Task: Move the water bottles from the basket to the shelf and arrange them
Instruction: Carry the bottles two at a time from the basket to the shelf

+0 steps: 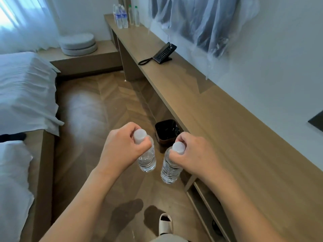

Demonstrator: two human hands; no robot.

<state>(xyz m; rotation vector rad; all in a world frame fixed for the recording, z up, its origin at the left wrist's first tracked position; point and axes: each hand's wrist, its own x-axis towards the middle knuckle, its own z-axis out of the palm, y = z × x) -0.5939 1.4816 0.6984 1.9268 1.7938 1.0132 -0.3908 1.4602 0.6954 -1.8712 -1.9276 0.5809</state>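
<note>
Head view shows the left hand (122,147) curled round the neck of a clear ribbed plastic water bottle with a white cap (146,154), and the right hand (195,154) gripping the neck of a second clear ribbed plastic bottle with a white cap (171,165). Both bottles hang nearly upright over the herringbone wood floor (97,105), caps toward the camera, apart from each other.

The long pale wooden shelf (218,119) runs from 3 o'clock up to 12 o'clock, and the right hand is the nearer to its edge. At its far end, near 12 o'clock, stands a cluster of clear bottles (125,14), well apart from both hands; I judge the carried pair belongs there. A black desk telephone (164,53) sits on the shelf between.

Blue labels show on some far bottles, but the writing is too small to read. The held bottles show no label. No basket is visible; a small dark bin (166,131) stands under the shelf at 12 o'clock of the hands.
</note>
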